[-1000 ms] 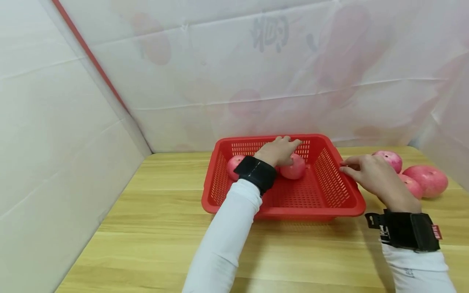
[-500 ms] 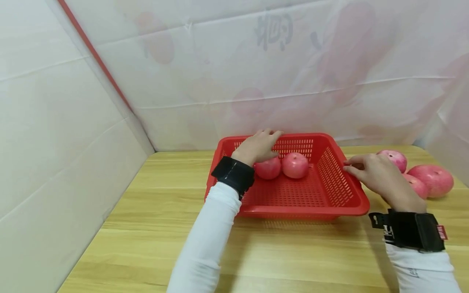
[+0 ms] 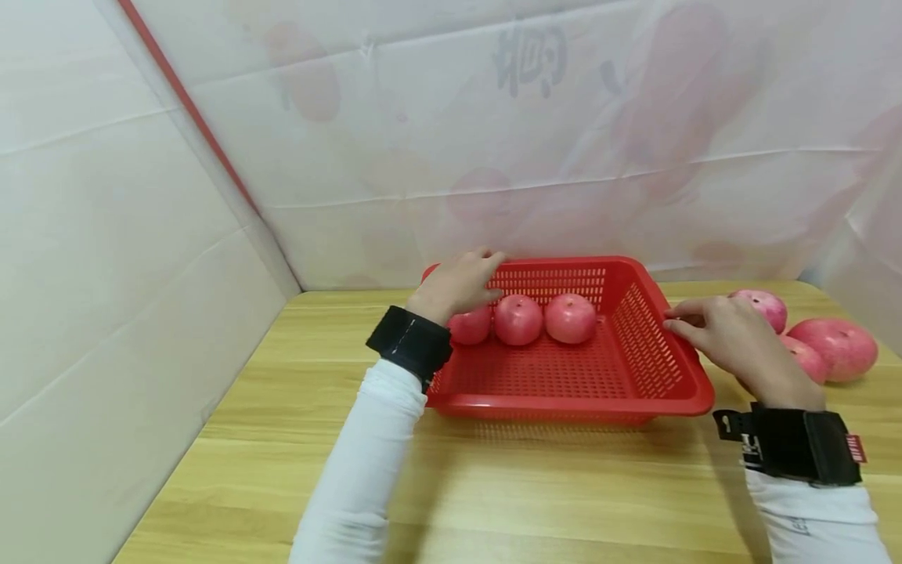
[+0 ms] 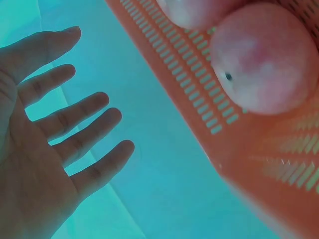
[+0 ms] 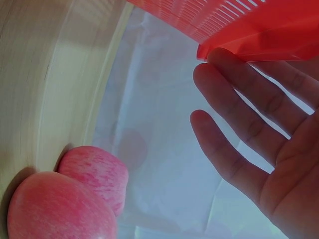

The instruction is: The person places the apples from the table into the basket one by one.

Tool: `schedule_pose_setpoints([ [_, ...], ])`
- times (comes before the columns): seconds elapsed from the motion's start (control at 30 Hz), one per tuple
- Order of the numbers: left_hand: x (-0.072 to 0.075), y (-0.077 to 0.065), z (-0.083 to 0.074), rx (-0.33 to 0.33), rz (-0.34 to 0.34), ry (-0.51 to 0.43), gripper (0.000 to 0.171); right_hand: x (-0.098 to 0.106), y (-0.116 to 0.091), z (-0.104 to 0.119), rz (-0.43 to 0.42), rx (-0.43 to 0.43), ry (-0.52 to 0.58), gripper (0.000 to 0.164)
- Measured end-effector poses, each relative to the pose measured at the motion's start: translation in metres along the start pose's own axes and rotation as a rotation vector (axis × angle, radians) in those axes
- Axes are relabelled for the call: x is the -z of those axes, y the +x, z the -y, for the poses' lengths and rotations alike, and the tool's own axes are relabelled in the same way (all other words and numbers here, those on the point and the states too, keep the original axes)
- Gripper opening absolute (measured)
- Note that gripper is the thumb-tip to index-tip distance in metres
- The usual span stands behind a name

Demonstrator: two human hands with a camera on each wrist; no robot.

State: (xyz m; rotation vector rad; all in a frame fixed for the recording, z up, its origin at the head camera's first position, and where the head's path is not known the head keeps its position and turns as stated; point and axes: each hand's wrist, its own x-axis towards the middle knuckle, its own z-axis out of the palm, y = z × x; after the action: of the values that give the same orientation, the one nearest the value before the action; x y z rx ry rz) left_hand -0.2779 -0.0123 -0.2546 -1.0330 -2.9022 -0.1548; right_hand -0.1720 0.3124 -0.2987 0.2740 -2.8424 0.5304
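A red plastic basket [image 3: 564, 405] with slotted sides stands on the wooden table. Inside, near its back wall, a row of red apples shows: one apple [image 3: 571, 319] to the right, another apple [image 3: 518, 319] in the middle, and a third apple [image 3: 470, 326] partly hidden by my left hand [image 3: 454, 288]. That hand is over the basket's left end; in the left wrist view its fingers [image 4: 94, 169] are spread, with nothing held. My right hand [image 3: 736, 341] grips the basket's right rim, its fingertips under the rim in the right wrist view; the thumb is hidden there.
More apples lie on the table right of the basket: a pale-streaked apple [image 3: 763, 307] behind, a large apple [image 3: 842, 350], and one apple [image 3: 809, 358] partly behind my right hand. A white sheeted wall [image 3: 395, 141] rises close behind the basket.
My left hand has moved leftward from over the middle apples to the basket's left end, uncovering the middle and right apples. My right hand stays at the rim.
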Motion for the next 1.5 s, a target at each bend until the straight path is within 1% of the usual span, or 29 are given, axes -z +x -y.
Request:
schedule_pose_setpoints([
  [0.23, -0.001, -0.012, 0.015, 0.010, -0.020, -0.090, 0.051, -0.001, -0.001, -0.002, 0.001, 0.006, 0.004, 0.028],
  [0.37, 0.000, -0.019, 0.022, 0.029, -0.021, -0.116, 0.052, -0.001, -0.001, -0.002, -0.001, 0.008, 0.001, 0.026],
  [0.5, 0.003, -0.026, 0.029, 0.045, -0.027, -0.110, 0.050, -0.001, -0.001, -0.002, -0.007, 0.014, 0.002, 0.027],
  [0.67, 0.007, -0.033, 0.036, 0.035, -0.060, -0.092, 0.048, 0.000, -0.002, -0.002, -0.004, 0.011, 0.005, 0.029],
  [0.87, 0.007, -0.045, 0.046, 0.082, -0.045, -0.106, 0.052, 0.000, -0.002, -0.002, 0.004, 0.008, 0.007, 0.030],
  [1.13, -0.004, -0.061, 0.061, 0.099, -0.063, -0.133, 0.045, 0.000, -0.002, -0.002, -0.002, 0.008, 0.007, 0.029],
  [1.27, -0.013, -0.065, 0.066, 0.086, -0.078, -0.146, 0.041, 0.000, -0.002, -0.003, -0.003, 0.009, 0.007, 0.028],
  [1.43, -0.025, -0.070, 0.070, 0.090, -0.057, -0.152, 0.041, -0.001, -0.001, -0.004, -0.005, 0.010, 0.001, 0.027],
  [1.5, -0.029, -0.073, 0.071, 0.086, -0.061, -0.159, 0.040, -0.001, -0.001, -0.004, -0.005, 0.006, -0.002, 0.027],
])
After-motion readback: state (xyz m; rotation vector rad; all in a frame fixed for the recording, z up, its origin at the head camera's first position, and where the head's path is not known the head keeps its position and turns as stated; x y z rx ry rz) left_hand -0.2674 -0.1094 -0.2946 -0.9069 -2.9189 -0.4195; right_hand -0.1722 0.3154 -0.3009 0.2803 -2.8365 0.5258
